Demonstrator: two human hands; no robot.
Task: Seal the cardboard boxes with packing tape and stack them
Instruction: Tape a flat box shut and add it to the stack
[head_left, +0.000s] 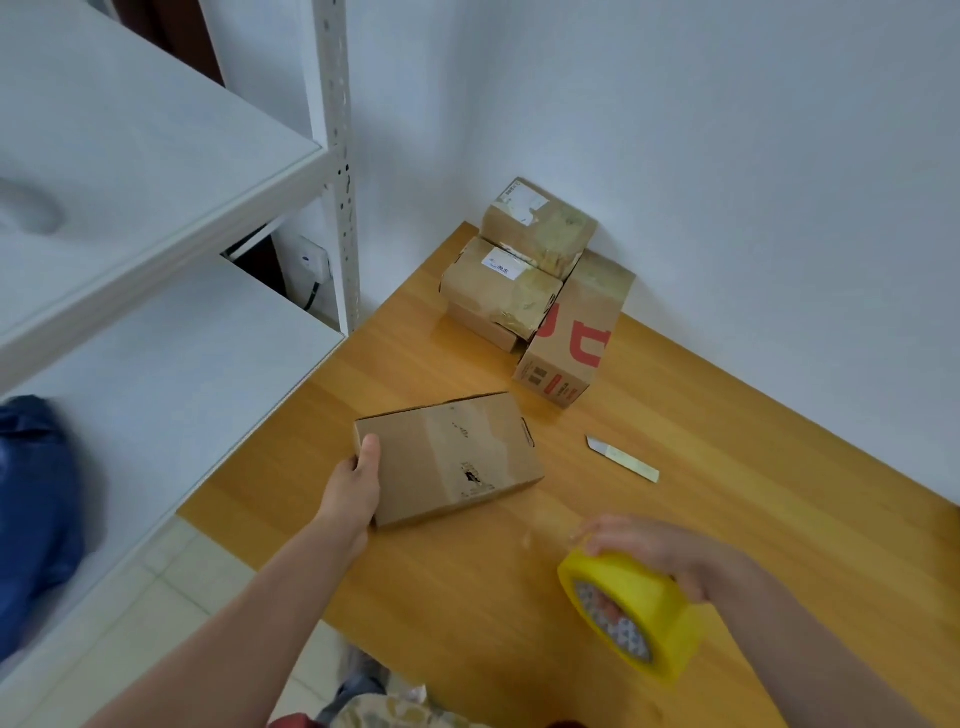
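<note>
While the white shelving (156, 218) fills the left of the frame, with a blue bag (36, 493) slumped at its lower edge, all the action is on the wooden table (753, 457). The left hand (358, 480) grips the near-left corner of the flat cardboard box (457, 457), thumb on top and fingers curled down the side. That box lies flat at the centre of the frame, flaps down. Whether a strip of tape crosses it, I cannot tell.

Further up, in the corner by the wall, stands the stack (501, 283): three small boxes piled up, glossy with tape, touching a taller red-printed box (582, 332). Those look finished, sealed and stacked.

Right of the flat box a small metal blade (623, 458) lies on the table, no hand on it. At the lower right, the right hand (675, 553) curls its fingers over the top of the yellow tape roll (631, 610), holding it near the table's front edge, well apart from the box. No loose tape end shows.

So most of the job looks done. This box probably wants taping, then a place on the pile.
</note>
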